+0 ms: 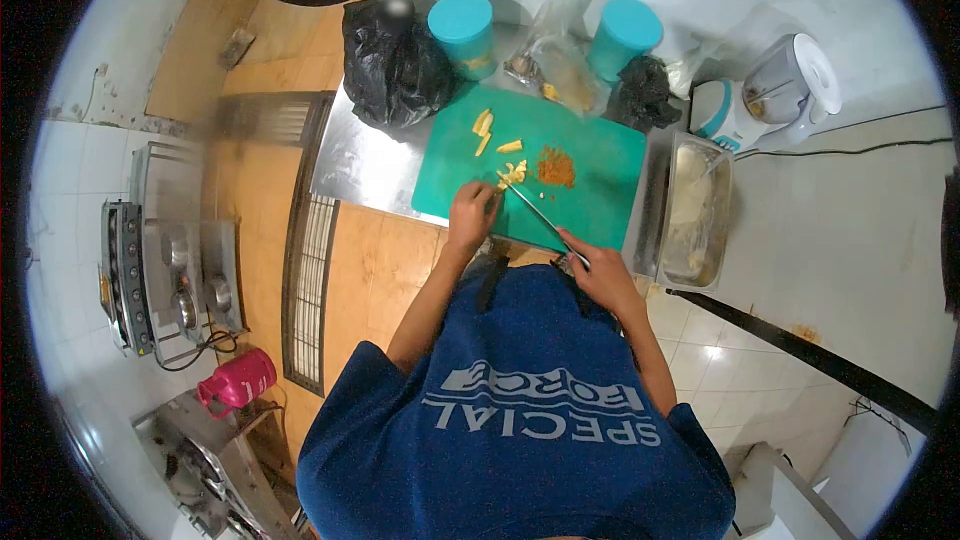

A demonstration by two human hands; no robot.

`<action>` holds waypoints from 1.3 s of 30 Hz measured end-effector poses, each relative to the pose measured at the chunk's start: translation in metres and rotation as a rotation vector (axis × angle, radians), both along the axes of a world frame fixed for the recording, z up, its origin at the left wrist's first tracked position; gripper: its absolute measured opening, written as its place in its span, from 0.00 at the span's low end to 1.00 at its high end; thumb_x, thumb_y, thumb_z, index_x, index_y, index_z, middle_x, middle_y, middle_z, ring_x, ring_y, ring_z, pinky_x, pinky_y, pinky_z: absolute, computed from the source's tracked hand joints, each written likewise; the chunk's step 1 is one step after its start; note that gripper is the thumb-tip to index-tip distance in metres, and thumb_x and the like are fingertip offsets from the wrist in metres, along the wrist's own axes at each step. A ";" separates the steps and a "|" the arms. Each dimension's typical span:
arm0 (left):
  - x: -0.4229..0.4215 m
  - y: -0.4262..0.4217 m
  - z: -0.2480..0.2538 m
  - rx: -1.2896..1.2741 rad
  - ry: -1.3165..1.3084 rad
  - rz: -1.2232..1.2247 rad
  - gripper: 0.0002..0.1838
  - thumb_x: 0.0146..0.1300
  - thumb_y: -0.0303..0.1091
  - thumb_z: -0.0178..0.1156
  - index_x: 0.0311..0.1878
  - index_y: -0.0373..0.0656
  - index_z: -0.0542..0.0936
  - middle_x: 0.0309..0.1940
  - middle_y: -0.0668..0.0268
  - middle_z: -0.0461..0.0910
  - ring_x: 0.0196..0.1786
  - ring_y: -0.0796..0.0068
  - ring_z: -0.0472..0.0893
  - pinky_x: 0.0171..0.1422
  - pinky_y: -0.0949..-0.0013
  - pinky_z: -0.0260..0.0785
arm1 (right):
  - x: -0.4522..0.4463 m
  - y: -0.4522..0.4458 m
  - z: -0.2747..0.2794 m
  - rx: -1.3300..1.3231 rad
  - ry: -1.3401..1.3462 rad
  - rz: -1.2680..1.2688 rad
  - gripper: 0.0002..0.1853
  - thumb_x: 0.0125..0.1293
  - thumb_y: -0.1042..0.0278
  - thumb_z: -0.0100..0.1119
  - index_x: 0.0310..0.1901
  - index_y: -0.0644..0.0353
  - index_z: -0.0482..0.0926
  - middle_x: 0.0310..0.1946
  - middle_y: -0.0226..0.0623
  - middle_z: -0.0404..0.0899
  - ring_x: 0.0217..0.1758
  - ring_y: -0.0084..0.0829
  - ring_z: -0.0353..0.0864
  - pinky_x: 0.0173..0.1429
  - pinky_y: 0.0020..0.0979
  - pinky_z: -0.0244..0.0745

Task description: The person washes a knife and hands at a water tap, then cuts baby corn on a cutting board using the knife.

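Our right grip (602,275) holds a long silver metal knife (535,210). Our left grip (473,215) is beside small yellow chopped pieces (515,173) on the green rectangular plastic board (607,155); we cannot tell if it holds any

One left hand (472,216); one right hand (600,272); one knife (538,210); one green cutting board (600,210); one orange-brown minced heap (556,168); two turquoise-lidded tubs (465,38) (624,35); two black plastic bags (400,70) (648,92); one blender (780,90); one steel pan (724,240); yellow pieces (513,176) too crowded to count.
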State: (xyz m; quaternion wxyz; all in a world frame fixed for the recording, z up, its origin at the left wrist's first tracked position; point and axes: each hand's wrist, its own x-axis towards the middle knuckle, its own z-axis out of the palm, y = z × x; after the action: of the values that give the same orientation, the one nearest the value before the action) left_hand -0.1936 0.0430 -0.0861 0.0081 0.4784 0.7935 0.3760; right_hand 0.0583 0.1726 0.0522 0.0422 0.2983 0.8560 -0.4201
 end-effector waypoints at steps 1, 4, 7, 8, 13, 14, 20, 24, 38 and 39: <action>0.000 -0.001 -0.002 -0.004 -0.003 0.002 0.07 0.63 0.29 0.72 0.43 0.40 0.88 0.41 0.56 0.85 0.47 0.49 0.83 0.52 0.50 0.77 | -0.003 -0.001 0.004 -0.018 -0.040 0.020 0.28 0.77 0.62 0.55 0.78 0.38 0.73 0.42 0.56 0.88 0.43 0.60 0.87 0.56 0.57 0.80; -0.001 -0.002 0.000 0.007 0.001 0.005 0.07 0.62 0.28 0.72 0.44 0.41 0.88 0.40 0.57 0.85 0.46 0.50 0.83 0.51 0.51 0.76 | -0.004 -0.002 -0.009 0.025 -0.072 0.057 0.28 0.78 0.64 0.54 0.78 0.39 0.73 0.42 0.56 0.88 0.43 0.60 0.87 0.56 0.58 0.80; 0.000 0.001 0.004 0.020 0.012 0.009 0.08 0.62 0.28 0.72 0.44 0.43 0.89 0.40 0.59 0.85 0.45 0.52 0.82 0.50 0.52 0.76 | -0.001 -0.004 -0.016 0.042 -0.046 0.052 0.29 0.77 0.64 0.54 0.78 0.38 0.73 0.41 0.56 0.88 0.43 0.60 0.86 0.56 0.58 0.80; 0.000 0.001 0.005 0.007 0.037 0.010 0.08 0.62 0.29 0.72 0.44 0.44 0.89 0.40 0.60 0.85 0.45 0.53 0.82 0.50 0.52 0.75 | 0.001 -0.003 -0.017 0.043 -0.050 0.052 0.29 0.77 0.64 0.54 0.78 0.38 0.73 0.41 0.56 0.88 0.43 0.60 0.86 0.56 0.58 0.80; 0.004 0.006 0.008 -0.063 0.099 0.035 0.09 0.62 0.32 0.73 0.45 0.47 0.89 0.41 0.63 0.86 0.45 0.56 0.83 0.49 0.54 0.75 | 0.008 -0.005 -0.019 0.026 -0.011 0.013 0.29 0.77 0.64 0.55 0.79 0.37 0.72 0.43 0.55 0.88 0.43 0.61 0.86 0.58 0.57 0.80; 0.004 0.006 0.007 -0.072 0.105 0.033 0.09 0.62 0.33 0.73 0.45 0.48 0.89 0.42 0.64 0.86 0.46 0.57 0.83 0.50 0.54 0.75 | 0.009 -0.004 -0.021 0.027 -0.013 0.012 0.29 0.77 0.64 0.55 0.79 0.37 0.72 0.43 0.55 0.88 0.43 0.61 0.86 0.58 0.57 0.80; 0.004 0.007 0.007 -0.072 0.143 0.039 0.09 0.62 0.35 0.74 0.45 0.50 0.90 0.44 0.67 0.88 0.47 0.60 0.83 0.50 0.56 0.75 | 0.010 -0.002 -0.029 0.069 -0.012 0.040 0.30 0.77 0.64 0.55 0.79 0.37 0.71 0.45 0.54 0.89 0.45 0.60 0.87 0.59 0.56 0.81; 0.004 0.008 0.006 -0.085 0.178 0.048 0.09 0.61 0.36 0.75 0.44 0.51 0.90 0.44 0.69 0.88 0.46 0.62 0.84 0.49 0.58 0.77 | 0.007 -0.001 -0.023 0.074 -0.036 0.052 0.29 0.78 0.64 0.55 0.79 0.37 0.71 0.44 0.53 0.89 0.45 0.58 0.88 0.58 0.56 0.81; 0.005 0.010 0.008 -0.081 0.168 0.075 0.08 0.60 0.35 0.75 0.41 0.49 0.87 0.42 0.68 0.87 0.45 0.61 0.83 0.46 0.56 0.76 | 0.024 0.013 0.003 0.045 -0.155 0.064 0.29 0.76 0.67 0.56 0.77 0.37 0.74 0.50 0.58 0.88 0.50 0.61 0.86 0.59 0.52 0.80; 0.005 0.010 0.008 -0.063 0.166 0.074 0.08 0.59 0.35 0.75 0.41 0.48 0.87 0.42 0.67 0.87 0.45 0.60 0.83 0.46 0.56 0.76 | 0.023 0.012 0.003 0.052 -0.117 0.049 0.29 0.76 0.67 0.57 0.77 0.37 0.75 0.50 0.58 0.88 0.50 0.61 0.86 0.60 0.52 0.80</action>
State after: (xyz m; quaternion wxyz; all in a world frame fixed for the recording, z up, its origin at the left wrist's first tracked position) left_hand -0.1889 0.0525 -0.0780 -0.0565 0.4780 0.8200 0.3098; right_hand 0.0816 0.1847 0.0552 0.0947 0.3025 0.8696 -0.3785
